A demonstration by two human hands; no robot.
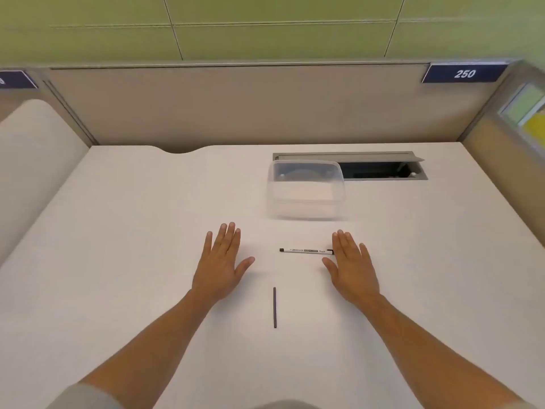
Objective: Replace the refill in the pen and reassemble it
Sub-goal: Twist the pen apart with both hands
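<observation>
both hands flat and open, palms down on the white desk [118,231], holding nothing: left hand [219,265] off to the left of the pen [306,251], right hand [352,268] just at the pen's right end, index finger edge looks to touch or nearly touch the clip end, can't tell which. pen lies sideways, assembled as far as i can see, dark tip pointing left. dark thin refill [275,307] lies lengthwise, nearer the person than the pen, apart from it, between the forearms. clear plastic tub [306,196] sits beyond the pen, looks empty. judging by this, nothing started yet, rest pose. next move likely calls for picking up the pen with both hands and pulling or unscrewing it apart to get the old refill out.
</observation>
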